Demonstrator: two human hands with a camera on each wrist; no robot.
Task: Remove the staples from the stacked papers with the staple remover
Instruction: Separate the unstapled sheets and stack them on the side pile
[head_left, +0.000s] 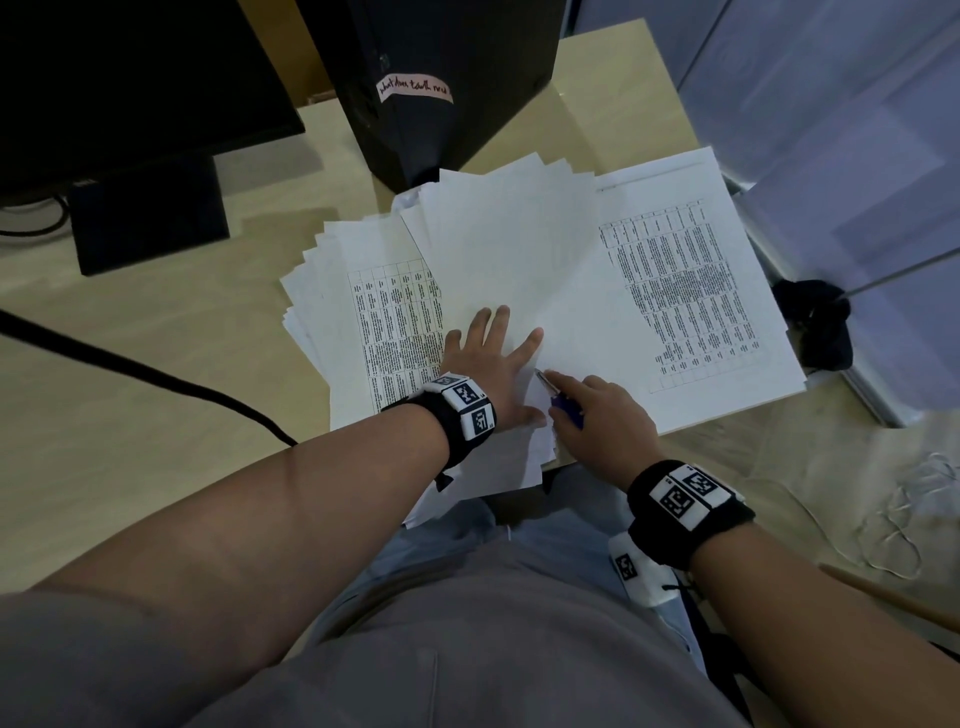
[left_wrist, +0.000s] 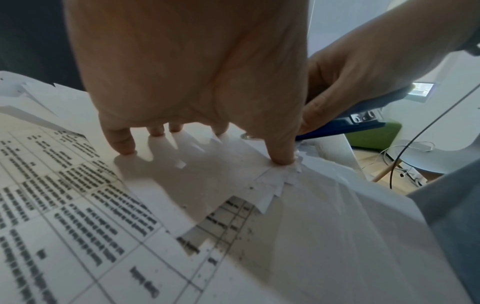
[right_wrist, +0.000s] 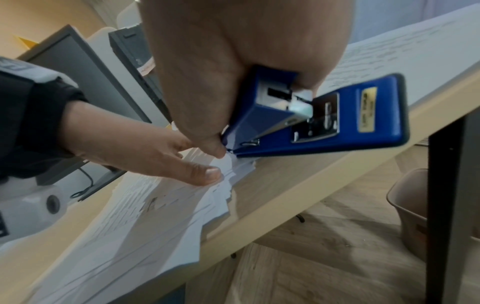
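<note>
Both forearms reach in: left hand (head_left: 488, 358) fingers spread flat on the fanned stacked papers (head_left: 519, 270), right hand (head_left: 597, 415) curled round the blue staple remover (head_left: 563, 402), its tip at the near corner. Too steep a pry could tear the corner, and sheets overhanging the desk (head_left: 156, 364) edge might slide off.

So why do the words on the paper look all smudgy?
Left wrist view: the camera sits so close that the printed paper blurs, and the left hand throws finger shadows. Right wrist view: the blue tool looks soft. Head view: dim, and edges bend.
</note>
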